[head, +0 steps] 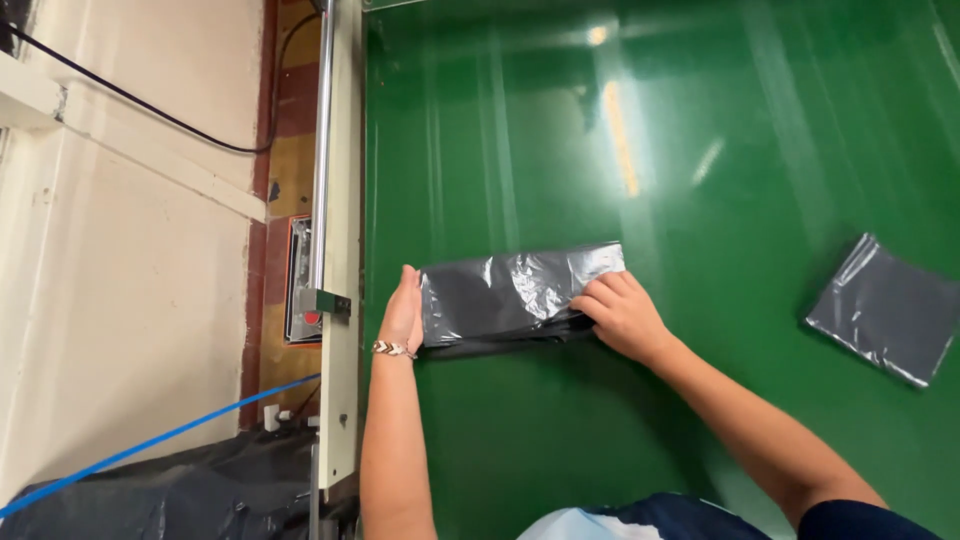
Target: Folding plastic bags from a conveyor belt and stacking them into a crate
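A folded dark grey plastic bag [510, 290] lies on the glossy green table [700, 150], near its left side. My left hand [403, 312] stands on edge, fingers together and flat against the bag's left end; a patterned bracelet circles the wrist. My right hand [622, 314] presses down on the bag's right end, fingers curled over its near corner. Both forearms reach in from the bottom of the view.
A second folded grey bag [888, 308] lies at the table's right edge. A white metal rail [342, 200] runs along the table's left side. Beyond it are a cream wall, a black cable, a blue line and black plastic sheeting [180, 495] on the floor.
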